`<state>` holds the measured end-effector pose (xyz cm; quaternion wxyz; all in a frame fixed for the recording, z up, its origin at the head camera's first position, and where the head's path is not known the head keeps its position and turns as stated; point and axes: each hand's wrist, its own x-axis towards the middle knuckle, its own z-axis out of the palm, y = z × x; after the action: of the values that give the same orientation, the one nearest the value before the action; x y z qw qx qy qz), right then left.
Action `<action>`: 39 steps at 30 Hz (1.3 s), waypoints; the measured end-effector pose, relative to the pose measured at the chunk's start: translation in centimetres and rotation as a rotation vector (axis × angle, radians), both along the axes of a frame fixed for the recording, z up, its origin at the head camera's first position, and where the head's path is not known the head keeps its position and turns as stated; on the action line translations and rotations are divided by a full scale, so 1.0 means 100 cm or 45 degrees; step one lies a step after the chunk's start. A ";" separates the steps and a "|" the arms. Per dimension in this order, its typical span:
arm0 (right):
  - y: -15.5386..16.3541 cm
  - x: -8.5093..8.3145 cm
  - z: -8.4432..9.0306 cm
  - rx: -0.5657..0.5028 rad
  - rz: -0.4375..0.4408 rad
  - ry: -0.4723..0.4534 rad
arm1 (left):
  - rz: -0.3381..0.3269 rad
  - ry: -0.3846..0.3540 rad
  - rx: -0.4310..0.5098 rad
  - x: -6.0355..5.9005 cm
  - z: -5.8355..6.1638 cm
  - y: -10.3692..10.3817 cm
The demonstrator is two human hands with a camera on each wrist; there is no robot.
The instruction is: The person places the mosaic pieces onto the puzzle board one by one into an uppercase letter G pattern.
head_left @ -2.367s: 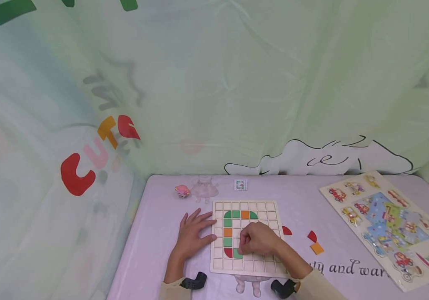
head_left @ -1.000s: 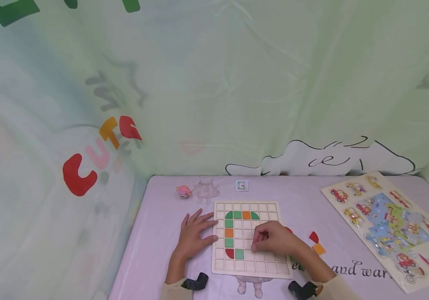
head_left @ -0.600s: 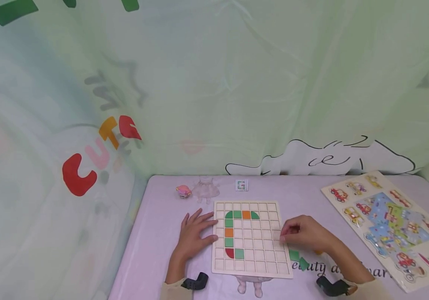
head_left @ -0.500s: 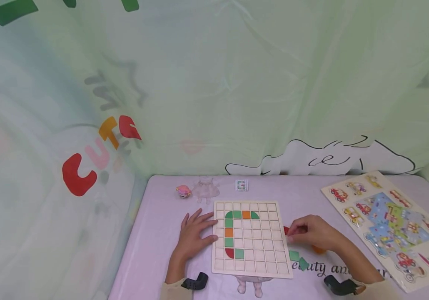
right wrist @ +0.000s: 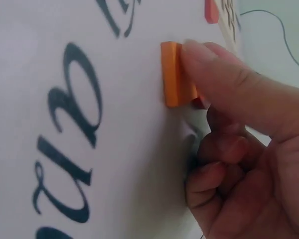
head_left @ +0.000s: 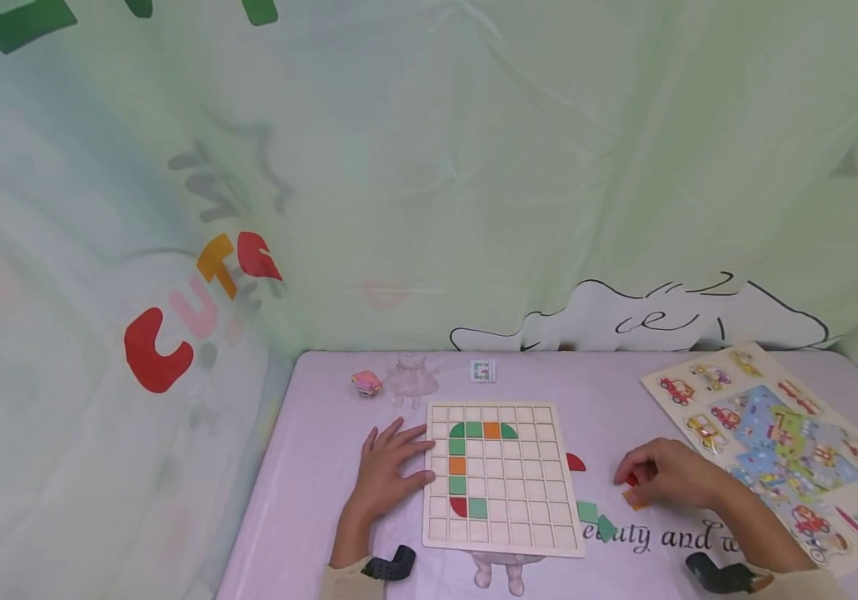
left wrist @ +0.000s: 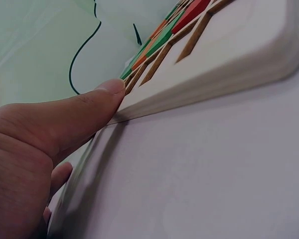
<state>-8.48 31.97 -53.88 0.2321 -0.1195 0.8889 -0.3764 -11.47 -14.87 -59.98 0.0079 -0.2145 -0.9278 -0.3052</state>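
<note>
Right hand [head_left: 672, 475]: it is laid low on the bench [head_left: 324, 467], right of the grid board [head_left: 501, 537]. Its fingers [right wrist: 224, 74] are curled, and the orange tile [right wrist: 172, 73] is pinched by thumb and fingertip.
Orange tile: it is kept at the fingertips, on the purple cloth by the black letters. It is a small square, so no long side is seen. From the wrist view, one thin edge is turned to the camera.
Left hand [head_left: 387, 471]: it is laid flat at the board's left edge. Its fingers are spread and straight, and nothing is gripped. The board's side is touched by the thumb [left wrist: 84, 112].
Nearby: a red piece [head_left: 575, 462] and two green pieces [head_left: 596, 518] are seen between the board and the right hand.
Farther off: a car puzzle [head_left: 774, 442] is placed at the far right.
</note>
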 end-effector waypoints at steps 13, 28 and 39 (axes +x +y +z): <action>-0.001 -0.002 -0.017 0.073 -0.139 0.043 | -0.009 0.027 -0.016 -0.001 0.001 0.000; 0.004 -0.006 -0.014 0.003 -0.093 -0.016 | -0.008 0.057 0.020 0.001 0.003 0.001; 0.003 -0.005 -0.014 -0.026 -0.116 -0.041 | -0.001 0.036 0.015 0.000 0.003 0.001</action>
<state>-8.98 32.29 -55.23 0.2276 -0.0752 0.8857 -0.3976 -11.43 -14.79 -59.71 0.0222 -0.2192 -0.9256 -0.3077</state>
